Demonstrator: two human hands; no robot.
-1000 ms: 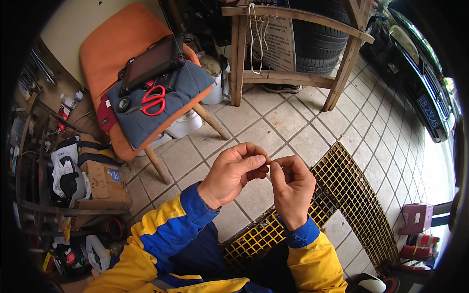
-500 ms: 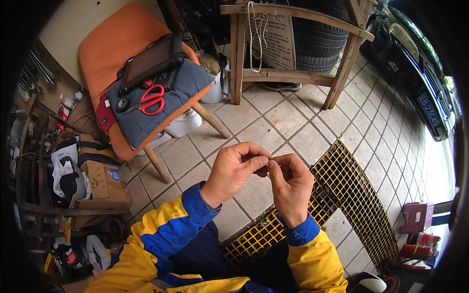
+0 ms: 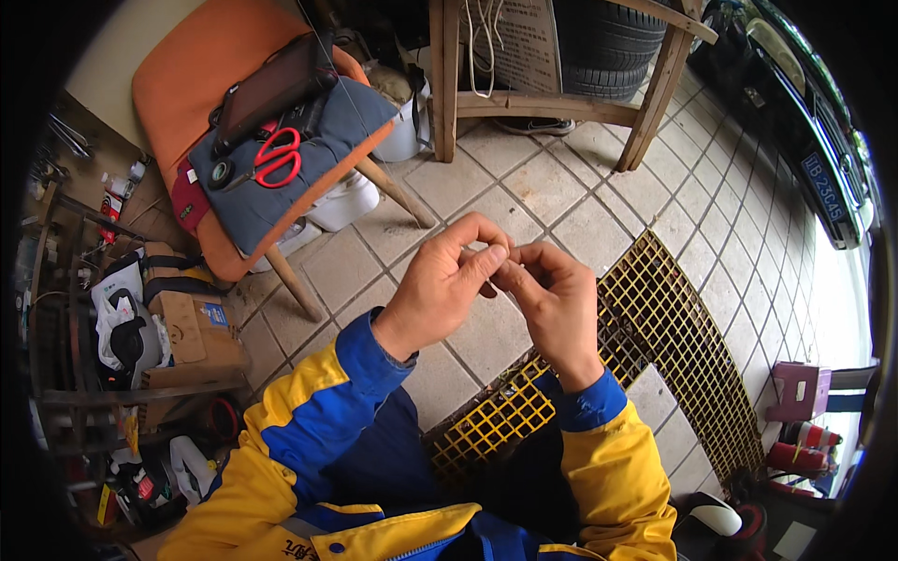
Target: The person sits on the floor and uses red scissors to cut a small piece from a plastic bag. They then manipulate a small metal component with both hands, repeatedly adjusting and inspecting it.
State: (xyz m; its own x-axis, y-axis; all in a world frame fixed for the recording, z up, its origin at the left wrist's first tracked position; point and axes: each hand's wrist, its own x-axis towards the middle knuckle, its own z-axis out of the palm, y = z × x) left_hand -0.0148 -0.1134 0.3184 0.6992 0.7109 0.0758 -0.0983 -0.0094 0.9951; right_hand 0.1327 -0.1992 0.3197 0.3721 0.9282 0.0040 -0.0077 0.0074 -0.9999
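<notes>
My left hand (image 3: 440, 285) and my right hand (image 3: 558, 304) meet fingertip to fingertip in the middle of the view, above the tiled floor. Thumb and forefinger of each are pinched together. Whatever lies between the fingertips is too small or too hidden to name. A thin dark strand (image 3: 343, 82) runs down in front of the chair; I cannot tell whether it reaches my fingers. On the chair's grey-blue cushion (image 3: 309, 178), beyond my left hand, lie red-handled scissors (image 3: 278, 159), a roll of dark tape (image 3: 220, 174) and a black tablet-like device (image 3: 271, 92).
The orange chair (image 3: 178, 75) stands at the far left. Left of me is a metal rack (image 3: 140, 395) with a cardboard box (image 3: 192, 329). A yellow floor grating (image 3: 687, 341) lies at right, a wooden frame (image 3: 552, 107) with tires (image 3: 608, 47) behind, a car (image 3: 814, 140) far right.
Both hands have shifted slightly upward in the view, still pinched together. The chair and its contents appear higher and further left. The thin strand now shows in front of the chair.
</notes>
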